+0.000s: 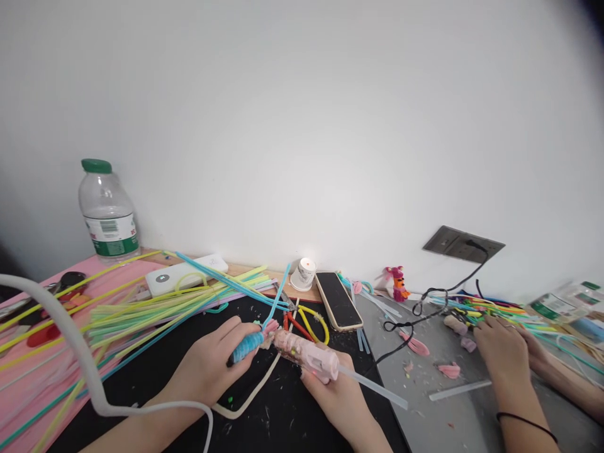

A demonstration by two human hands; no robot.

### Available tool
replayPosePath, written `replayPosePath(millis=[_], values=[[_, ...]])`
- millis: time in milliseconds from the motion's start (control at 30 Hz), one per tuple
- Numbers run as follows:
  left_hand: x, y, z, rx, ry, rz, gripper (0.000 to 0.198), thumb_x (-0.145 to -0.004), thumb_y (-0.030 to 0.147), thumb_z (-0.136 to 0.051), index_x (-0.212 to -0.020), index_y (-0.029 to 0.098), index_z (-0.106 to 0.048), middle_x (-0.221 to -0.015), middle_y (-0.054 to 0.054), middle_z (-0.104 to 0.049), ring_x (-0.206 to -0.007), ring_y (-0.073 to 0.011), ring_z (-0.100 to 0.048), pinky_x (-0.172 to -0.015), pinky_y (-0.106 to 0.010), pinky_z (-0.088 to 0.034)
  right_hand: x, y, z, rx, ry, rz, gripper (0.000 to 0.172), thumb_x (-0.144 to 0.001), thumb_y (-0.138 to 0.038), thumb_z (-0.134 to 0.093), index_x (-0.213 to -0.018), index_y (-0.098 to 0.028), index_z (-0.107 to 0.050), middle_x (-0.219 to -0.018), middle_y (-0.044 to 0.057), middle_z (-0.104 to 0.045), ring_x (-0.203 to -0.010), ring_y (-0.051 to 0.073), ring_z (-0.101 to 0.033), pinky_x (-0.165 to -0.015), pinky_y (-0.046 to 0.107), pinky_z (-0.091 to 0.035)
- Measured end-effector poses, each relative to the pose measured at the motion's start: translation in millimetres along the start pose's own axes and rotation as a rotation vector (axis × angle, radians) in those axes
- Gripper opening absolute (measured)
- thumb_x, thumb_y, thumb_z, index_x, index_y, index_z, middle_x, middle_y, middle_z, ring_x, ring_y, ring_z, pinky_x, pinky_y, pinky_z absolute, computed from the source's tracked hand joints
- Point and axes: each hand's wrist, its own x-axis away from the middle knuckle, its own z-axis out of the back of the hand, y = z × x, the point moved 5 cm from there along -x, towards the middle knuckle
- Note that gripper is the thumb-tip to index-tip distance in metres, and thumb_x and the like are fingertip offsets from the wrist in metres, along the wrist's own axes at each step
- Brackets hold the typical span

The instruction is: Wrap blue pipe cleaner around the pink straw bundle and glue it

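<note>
My left hand (221, 352) is closed around a blue pipe-cleaner figure (248, 346) with a pink part at its end and a long blue stem sticking up. In my right hand (337, 390) is a pink glue gun (306, 355), its nozzle end pointing left at the figure's pink part. Whether the nozzle touches it I cannot tell. A translucent glue stick (372, 385) juts out of the gun's back to the right. Just behind the gun lie pliers with red handles (299, 326) and a bent yellow pipe cleaner (322, 321).
Bundled pastel pipe cleaners (155, 318) cover the left side. A green-capped bottle (108, 214), white power bank (186, 274), paper cup (304, 274) and phone (338, 301) stand or lie along the wall. A white cable (87, 358) crosses the left foreground. Another person's hands (503, 349) work at right.
</note>
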Motion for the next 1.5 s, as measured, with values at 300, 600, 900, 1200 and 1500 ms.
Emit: replayPosePath(millis=[300, 600, 900, 1200, 1500], values=[[1, 6, -1.1, -0.103, -0.039, -0.061, 0.020, -0.088, 0.019, -0.049, -0.102, 0.024, -0.062, -0.080, -0.002, -0.061, -0.065, -0.0146, -0.061, -0.060, -0.023, -0.046, -2, -8, 0, 0.049, 0.029, -0.046, 0.012, -0.083, -0.025, -0.061, -0.074, -0.029, -0.066, -0.062, 0.003, -0.069, -0.053, 0.019, -0.065, -0.045, 0.025, -0.051], [3, -2, -4.8, -0.093, -0.051, -0.041, 0.019, -0.088, 0.021, -0.049, -0.103, 0.021, -0.062, -0.081, -0.003, -0.060, -0.064, -0.0150, -0.060, -0.060, -0.023, -0.044, -4, -6, -3, 0.028, 0.020, -0.071, 0.014, -0.079, -0.022, -0.061, -0.066, -0.024, -0.060, -0.060, 0.001, -0.064, -0.053, 0.016, -0.060, -0.047, 0.022, -0.047], [-2, -2, 0.4, 0.116, -0.051, 0.132, 0.018, -0.084, 0.025, -0.055, -0.098, 0.020, -0.064, -0.082, -0.003, -0.062, -0.067, -0.0164, -0.059, -0.061, -0.024, -0.044, -3, -4, -10, -0.008, -0.030, -0.088, 0.014, -0.078, -0.017, -0.053, -0.065, -0.019, -0.050, -0.063, -0.001, -0.056, -0.058, 0.013, -0.053, -0.054, 0.021, -0.040], [-3, -14, -8.8, 0.458, -0.128, 0.483, 0.024, -0.077, 0.033, -0.062, -0.093, 0.016, -0.066, -0.062, 0.006, -0.041, -0.052, -0.0112, -0.041, -0.050, -0.022, -0.033, -3, -4, -9, -0.012, -0.042, -0.086, 0.011, -0.079, -0.018, -0.053, -0.068, -0.019, -0.054, -0.067, 0.000, -0.058, -0.062, 0.014, -0.056, -0.057, 0.022, -0.042], [3, -19, -26.7, 0.778, -0.182, 0.669, 0.038, -0.078, 0.048, -0.061, -0.097, 0.016, -0.060, -0.059, 0.010, -0.038, -0.037, -0.0064, -0.037, -0.038, -0.020, -0.030, -2, -10, -3, 0.012, 0.003, -0.065, 0.014, -0.081, -0.024, -0.060, -0.066, -0.025, -0.060, -0.060, 0.002, -0.061, -0.053, 0.016, -0.058, -0.049, 0.024, -0.047]])
